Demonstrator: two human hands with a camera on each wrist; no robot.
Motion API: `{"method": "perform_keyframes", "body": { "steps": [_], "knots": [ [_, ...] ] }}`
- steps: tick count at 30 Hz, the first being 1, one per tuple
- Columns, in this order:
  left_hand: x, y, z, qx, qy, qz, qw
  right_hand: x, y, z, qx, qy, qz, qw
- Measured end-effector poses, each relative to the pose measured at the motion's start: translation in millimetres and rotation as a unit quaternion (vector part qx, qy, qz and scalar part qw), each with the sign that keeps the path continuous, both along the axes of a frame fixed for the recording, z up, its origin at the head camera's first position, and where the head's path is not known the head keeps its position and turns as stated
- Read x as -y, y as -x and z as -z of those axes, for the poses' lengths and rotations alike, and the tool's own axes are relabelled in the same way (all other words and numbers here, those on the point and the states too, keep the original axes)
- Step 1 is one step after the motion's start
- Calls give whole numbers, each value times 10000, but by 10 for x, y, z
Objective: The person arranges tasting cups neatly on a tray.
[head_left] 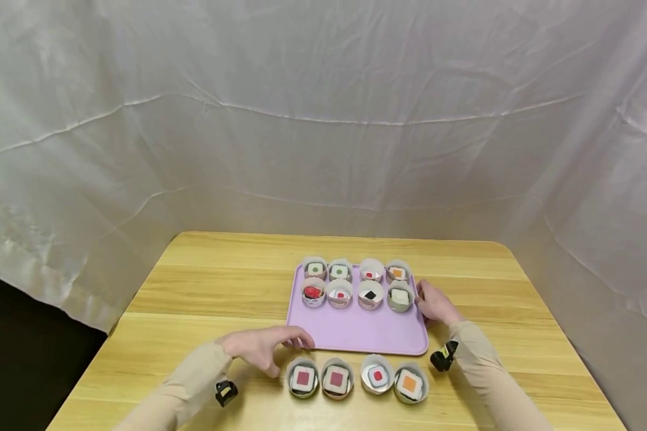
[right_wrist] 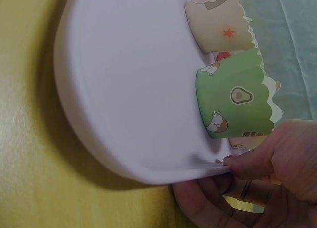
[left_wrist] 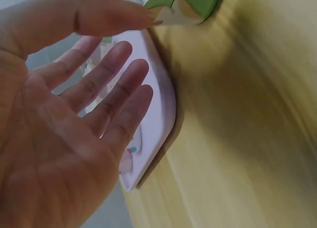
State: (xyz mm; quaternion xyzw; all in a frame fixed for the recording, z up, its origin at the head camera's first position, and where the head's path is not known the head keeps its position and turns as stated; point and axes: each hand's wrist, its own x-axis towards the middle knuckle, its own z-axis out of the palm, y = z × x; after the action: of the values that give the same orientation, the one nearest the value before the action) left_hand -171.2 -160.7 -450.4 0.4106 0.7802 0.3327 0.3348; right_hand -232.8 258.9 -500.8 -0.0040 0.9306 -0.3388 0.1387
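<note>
A lilac tray (head_left: 356, 332) lies on the table, with several paper baking cups in two rows on its far half. At the tray's right edge, my right hand (head_left: 435, 303) grips the rim. The right wrist view shows the thumb (right_wrist: 247, 163) on top of the rim and the fingers curled beneath it. My left hand (head_left: 261, 347) is by the tray's front left corner, fingers loosely extended and palm bare. Its thumb points toward a cup with a maroon-square piece (head_left: 303, 378) in front of the tray. In the left wrist view, a green cup (left_wrist: 190, 3) is just past the thumb.
Between tray and near edge stand more cups: a second maroon-square one (head_left: 336, 379), one with a red-dotted white piece (head_left: 377, 375) and one with an orange-square piece (head_left: 410, 383). Pale cloth (head_left: 323, 155) hangs behind the wooden table (head_left: 210, 293).
</note>
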Motion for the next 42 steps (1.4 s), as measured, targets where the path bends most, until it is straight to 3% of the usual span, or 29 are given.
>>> {"method": "perform_keyframes", "body": {
  "steps": [8,21,33,42],
  "knots": [
    [-74,-69,82,160,83,-90,9998,6,-10,-4,44,-7,40,10000],
    [-209,-191,180,-424,737,-361,9957,12,-8,1,32,-71,55,10000],
    [-264,-246,262,-1201,856,-261,9887,2,-2,13,-41,-2,10,10000],
    [-273,-268,281,-1281,924,-319,9869,2,-6,21,-88,-48,-13,9999]
  ]
}}
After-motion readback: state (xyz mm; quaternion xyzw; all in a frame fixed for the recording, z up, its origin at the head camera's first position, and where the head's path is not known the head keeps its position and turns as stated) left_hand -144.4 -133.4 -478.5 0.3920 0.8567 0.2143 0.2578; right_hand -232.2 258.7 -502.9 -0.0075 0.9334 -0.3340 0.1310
